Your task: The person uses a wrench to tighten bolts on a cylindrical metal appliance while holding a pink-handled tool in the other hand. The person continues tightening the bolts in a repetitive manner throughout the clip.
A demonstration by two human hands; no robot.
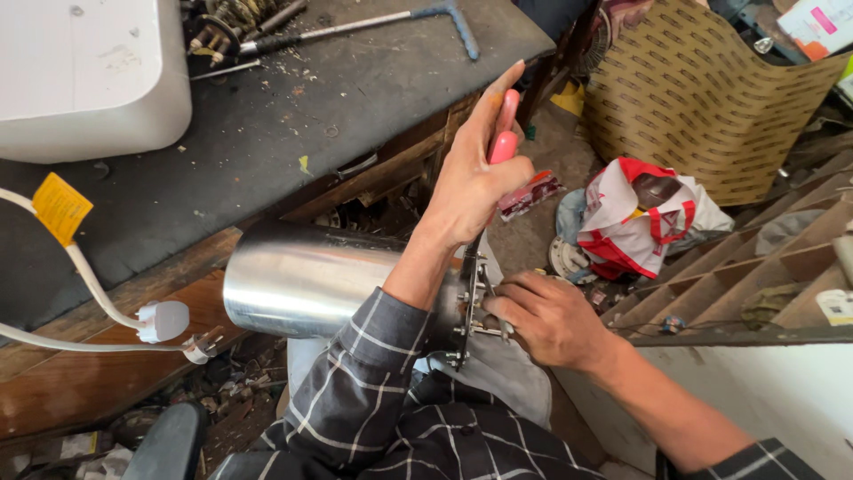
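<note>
A shiny steel cylinder (306, 283) lies on its side across the person's lap, its flanged end plate (462, 311) turned toward the hands. The left hand (471, 182) is closed in a fist around the pink handle of a screwdriver (503, 133), index finger stretched along the handle; the shaft runs down from the fist to the end plate. The right hand (546, 316) sits just right of the plate, fingers curled and pinching a small metal fitting at its face; what exactly they grip cannot be made out. Above and left of the left hand, a dark bench (267, 124) carries a white appliance casing (84, 76) and a blue-handled T-wrench (373, 25). A white plug (164, 322) with cable hangs left of the cylinder. A red-and-white bag (640, 218) lies on the floor beyond the right hand.
</note>
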